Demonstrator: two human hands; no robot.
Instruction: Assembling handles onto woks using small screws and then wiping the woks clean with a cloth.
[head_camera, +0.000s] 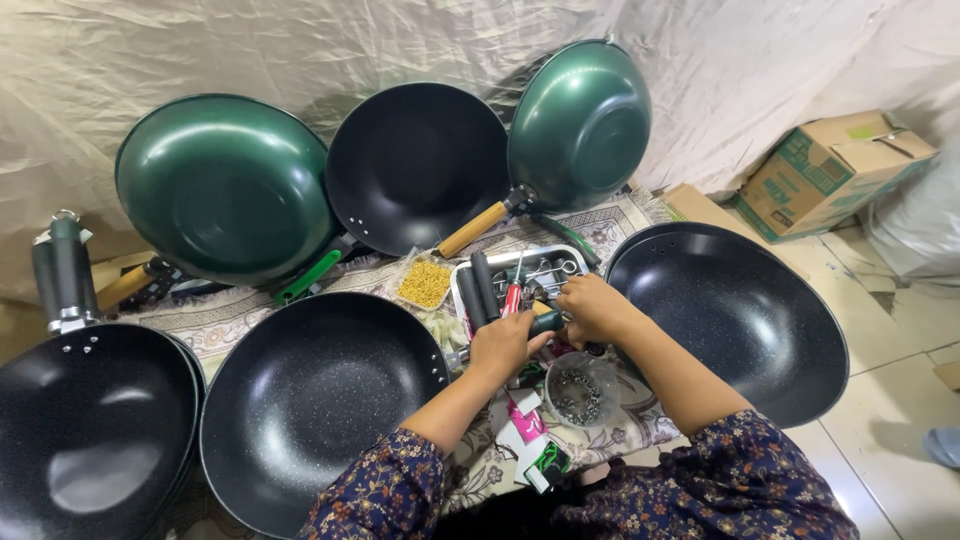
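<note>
six woks, one cardboard box, two hands

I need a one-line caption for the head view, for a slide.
Seated among dark woks, a person's left hand and right hand grip a dark pan handle above a metal tray of parts.

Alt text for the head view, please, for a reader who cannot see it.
Both hands, left hand and right hand, grip a dark pan handle over a metal tray of parts, ringed by black and green non-stick woks on a patterned mat.
</note>
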